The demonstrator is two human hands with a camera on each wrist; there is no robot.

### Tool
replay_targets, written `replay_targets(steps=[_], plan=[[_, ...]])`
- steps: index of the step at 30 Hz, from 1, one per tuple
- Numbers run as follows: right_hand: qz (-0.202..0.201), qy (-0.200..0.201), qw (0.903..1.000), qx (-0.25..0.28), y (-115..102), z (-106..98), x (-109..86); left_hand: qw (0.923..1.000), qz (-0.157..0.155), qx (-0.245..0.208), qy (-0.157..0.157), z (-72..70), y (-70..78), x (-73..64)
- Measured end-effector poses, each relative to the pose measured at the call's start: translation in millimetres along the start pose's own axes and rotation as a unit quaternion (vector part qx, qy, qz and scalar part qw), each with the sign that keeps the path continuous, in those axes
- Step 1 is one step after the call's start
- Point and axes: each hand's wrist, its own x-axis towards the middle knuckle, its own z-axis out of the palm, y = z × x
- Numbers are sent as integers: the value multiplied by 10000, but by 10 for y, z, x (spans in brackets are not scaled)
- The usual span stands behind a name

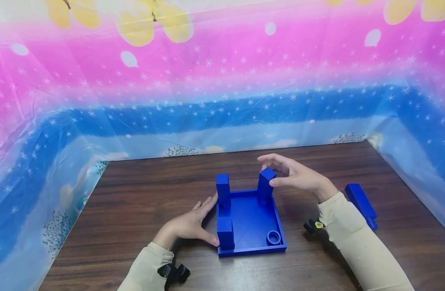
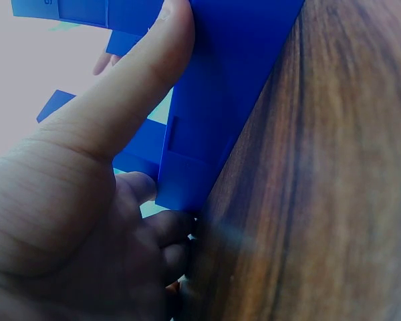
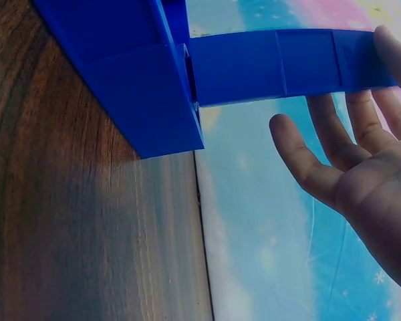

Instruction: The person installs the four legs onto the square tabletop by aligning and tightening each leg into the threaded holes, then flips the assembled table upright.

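One blue tray (image 1: pixel 247 222): flat on the desk (image 1: pixel 149 186), between the person's two hands.
Far-right post (image 1: pixel 264 192): blue, square-sided, standing at the tray's far-right corner; full seating at its base cannot be told.
Far-left post (image 1: pixel 223 190): same form, upright at the far-left corner.
Near-left post (image 1: pixel 226 234): same form, upright at the near-left corner.
Ring socket (image 1: pixel 273 243): round, raised, at the near-right corner.
Right grip (image 1: pixel 300 176): grasping the far-right post near its top, thumb on one side, fingers on another.
Left grip (image 1: pixel 187 226): released; fingers extended along the tray's left side, thumb touching the near-left post.
Loose post (image 1: pixel 361 204): blue, lying on the desk beyond the right sleeve (image 1: pixel 357 238), narrower peg end toward the person.
Left sleeve (image 1: pixel 146 268): cream, like the right one.
Wrist units (image 1: pixel 174 273): black, one at each cuff.
Backdrop (image 1: pixel 222 81): printed sheet in pink, blue and white with snowflakes, behind and beside the desk.
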Motion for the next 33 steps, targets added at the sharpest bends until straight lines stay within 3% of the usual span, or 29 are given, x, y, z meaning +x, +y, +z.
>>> replay_targets(steps=[21,33], plan=[[40,298,9992,-279,-1,14,4,10000,17,44,12,-1,5,7],[-131,393,9989,-231,-34,65,47,10000,5,19,14,0,16,-7]])
